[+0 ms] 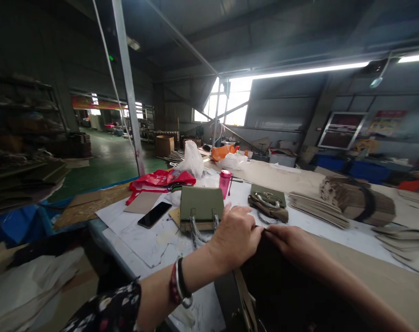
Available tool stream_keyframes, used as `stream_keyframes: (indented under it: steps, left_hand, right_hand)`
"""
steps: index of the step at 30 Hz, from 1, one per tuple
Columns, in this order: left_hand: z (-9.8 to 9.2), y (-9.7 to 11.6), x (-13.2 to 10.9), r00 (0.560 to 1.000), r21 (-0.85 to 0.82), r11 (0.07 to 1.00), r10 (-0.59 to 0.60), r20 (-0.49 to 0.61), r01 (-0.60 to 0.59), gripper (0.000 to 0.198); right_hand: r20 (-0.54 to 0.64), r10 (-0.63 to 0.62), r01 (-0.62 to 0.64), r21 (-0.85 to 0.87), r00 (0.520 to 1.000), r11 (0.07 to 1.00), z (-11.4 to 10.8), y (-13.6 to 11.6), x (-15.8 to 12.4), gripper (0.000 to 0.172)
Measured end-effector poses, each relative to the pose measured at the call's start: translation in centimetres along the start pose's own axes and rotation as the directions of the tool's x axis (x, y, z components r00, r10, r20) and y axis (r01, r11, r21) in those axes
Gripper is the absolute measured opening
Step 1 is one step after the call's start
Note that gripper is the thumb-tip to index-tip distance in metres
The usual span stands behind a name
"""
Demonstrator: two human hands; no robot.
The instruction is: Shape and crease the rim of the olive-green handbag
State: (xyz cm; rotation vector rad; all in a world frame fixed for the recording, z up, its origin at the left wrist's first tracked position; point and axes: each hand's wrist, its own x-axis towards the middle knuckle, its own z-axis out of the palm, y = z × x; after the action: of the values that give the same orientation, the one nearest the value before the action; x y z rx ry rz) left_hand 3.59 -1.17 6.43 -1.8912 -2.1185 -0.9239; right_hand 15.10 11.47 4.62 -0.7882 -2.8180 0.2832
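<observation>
From where I stand, both hands pinch the top edge of a dark piece (281,286) at the near edge of the table (103,242): left hand (235,236) and right hand (286,236) nearly meet, fingertips closed on it. Good work here wants short, even pinches and a level edge with no pucker between the thumbs. The left wrist should clear the handles (194,228) of the green bag (201,203) just beyond. A phone (155,215) lies near the left edge.
</observation>
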Motion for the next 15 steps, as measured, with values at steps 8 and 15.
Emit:
stream_keyframes:
  steps: [8, 15]
  left_hand:
    - [-0.3, 3.8, -9.3, 0.905, -0.117, 0.959, 0.283, 0.317, -0.259, 0.028]
    - [-0.3, 0.5, -10.8, 0.998, 0.063, 0.998, -0.023, 0.058, 0.02, 0.034]
  right_hand:
    - [-0.017, 0.088, -0.09, -0.167, 0.996, 0.982, -0.5, -1.7, -0.7, 0.028]
    - [0.079, 0.076, -0.071, -0.065, 0.994, 0.995, -2.7, 0.8, -1.3, 0.025]
